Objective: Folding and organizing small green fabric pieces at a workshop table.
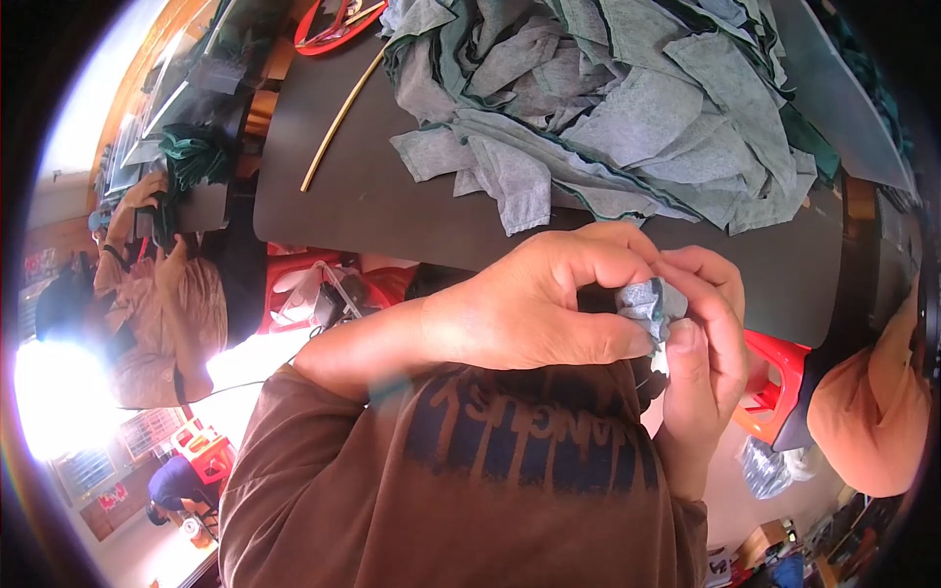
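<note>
Pinching a small grey fabric scrap [649, 302] between both hands, close above the brown shirt [441, 490]. Left hand [549, 304] closed on its left edge, thumb underneath; right hand [708, 343] closed on its right side, thumb pressed up against it. Beyond the grip: dark table [372, 196] bearing a heap of grey fabric pieces [627, 108]. Red stool [774, 382] just right of the right hand.
</note>
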The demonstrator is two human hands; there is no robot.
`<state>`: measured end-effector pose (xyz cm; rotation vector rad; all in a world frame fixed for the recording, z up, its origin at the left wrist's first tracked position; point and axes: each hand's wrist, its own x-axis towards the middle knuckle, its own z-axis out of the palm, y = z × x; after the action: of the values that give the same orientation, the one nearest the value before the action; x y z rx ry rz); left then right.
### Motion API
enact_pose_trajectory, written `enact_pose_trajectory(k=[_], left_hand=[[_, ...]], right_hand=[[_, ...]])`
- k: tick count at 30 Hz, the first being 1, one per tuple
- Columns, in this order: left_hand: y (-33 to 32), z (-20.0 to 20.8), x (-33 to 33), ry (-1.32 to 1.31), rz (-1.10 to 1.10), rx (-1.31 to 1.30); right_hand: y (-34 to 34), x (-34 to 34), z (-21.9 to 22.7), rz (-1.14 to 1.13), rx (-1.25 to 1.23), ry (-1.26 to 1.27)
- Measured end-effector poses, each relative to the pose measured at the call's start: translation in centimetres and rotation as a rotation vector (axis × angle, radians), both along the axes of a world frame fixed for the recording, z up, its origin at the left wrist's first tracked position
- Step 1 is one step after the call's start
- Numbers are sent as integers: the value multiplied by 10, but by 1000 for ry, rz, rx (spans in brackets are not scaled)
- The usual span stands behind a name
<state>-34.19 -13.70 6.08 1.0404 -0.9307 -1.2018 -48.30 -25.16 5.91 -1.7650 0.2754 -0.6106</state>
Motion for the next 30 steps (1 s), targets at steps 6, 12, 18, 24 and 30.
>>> enact_pose_trajectory(k=[6,12,18,24,30], left_hand=[[2,7,-7,-12,60,100],[1,2,-10,-234,168,-37],[-5,0,-13,-566,418,-238],[-12,-9,-17,-827,614,-349],[-12,-9,-21,-862,652,-330]], right_hand=[[-5,-1,-4,-23,-194,-67],[5,3,-9,-157,-219,-180],[1,4,-11,-193,-569,-267],[4,10,-19,-224,-713,-358],[8,12,-30,-287,-705,-470]])
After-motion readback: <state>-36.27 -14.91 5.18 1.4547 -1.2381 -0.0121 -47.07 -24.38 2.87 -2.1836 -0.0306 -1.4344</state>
